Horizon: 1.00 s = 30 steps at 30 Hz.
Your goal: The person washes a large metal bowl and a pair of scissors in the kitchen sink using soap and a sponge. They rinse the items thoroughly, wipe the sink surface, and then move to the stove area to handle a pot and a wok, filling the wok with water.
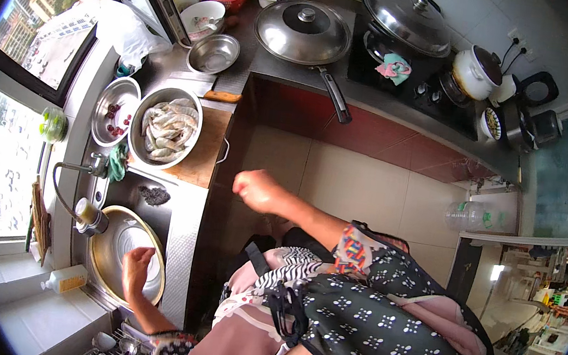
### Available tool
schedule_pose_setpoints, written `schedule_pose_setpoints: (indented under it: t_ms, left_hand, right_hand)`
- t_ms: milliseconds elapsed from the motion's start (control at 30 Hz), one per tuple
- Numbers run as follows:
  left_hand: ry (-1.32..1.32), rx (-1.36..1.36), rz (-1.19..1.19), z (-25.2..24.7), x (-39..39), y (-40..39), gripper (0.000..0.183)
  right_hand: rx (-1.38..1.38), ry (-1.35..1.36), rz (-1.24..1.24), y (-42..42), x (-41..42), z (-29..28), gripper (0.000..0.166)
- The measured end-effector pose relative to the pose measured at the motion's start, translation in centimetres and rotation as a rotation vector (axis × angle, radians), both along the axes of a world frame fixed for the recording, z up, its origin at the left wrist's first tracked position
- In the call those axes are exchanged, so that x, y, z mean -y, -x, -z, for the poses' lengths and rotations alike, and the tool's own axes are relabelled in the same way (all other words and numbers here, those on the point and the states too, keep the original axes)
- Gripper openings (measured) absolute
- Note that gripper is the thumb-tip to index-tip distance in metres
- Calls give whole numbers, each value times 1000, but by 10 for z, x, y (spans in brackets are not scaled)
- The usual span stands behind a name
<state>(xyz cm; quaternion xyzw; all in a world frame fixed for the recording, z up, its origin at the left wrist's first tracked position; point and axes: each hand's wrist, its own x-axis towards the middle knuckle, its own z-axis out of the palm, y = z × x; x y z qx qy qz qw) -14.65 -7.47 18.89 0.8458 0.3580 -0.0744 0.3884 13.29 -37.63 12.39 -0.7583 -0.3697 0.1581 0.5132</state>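
My left hand (135, 270) hangs over the rim of a wide gold-rimmed metal basin (161, 274) in the sink, its fingers bent; whether it holds anything small cannot be seen. My right hand (260, 190) is closed in a loose fist above the floor, right of the counter, with no object visible in it. A metal bowl of raw shrimp (172, 129) stands partly on a wooden cutting board (211, 142). Beside it, a steel bowl (101, 118) holds several red cherries or grapes. A cleaver with a wooden handle (223, 96) lies behind the board. A dark scouring pad (154, 195) sits in the sink.
A faucet (99, 165) with a flexible spout reaches over the basin, near a green cloth (118, 162). A lidded wok's handle (337, 96) juts past the counter edge. A large lidded pan (407, 19) and white pot (469, 72) stand by the stove. A dish rack (108, 353) is at bottom left.
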Motion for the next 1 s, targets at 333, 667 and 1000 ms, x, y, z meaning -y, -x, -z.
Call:
schedule_pose_setpoints:
  t_ms: [333, 667, 1000]
  left_hand:
    - [32, 482, -120, -137, -30, 107, 26]
    - [-6, 82, -506, 108, -86, 152, 37]
    - [-549, -37, -119, 57, -25, -25, 39]
  right_hand:
    - [234, -655, -1260, 148, -165, -241, 28]
    - [192, 339, -634, 80, -110, -36, 17]
    - [-259, 575, 103, -33, 231, 36, 35]
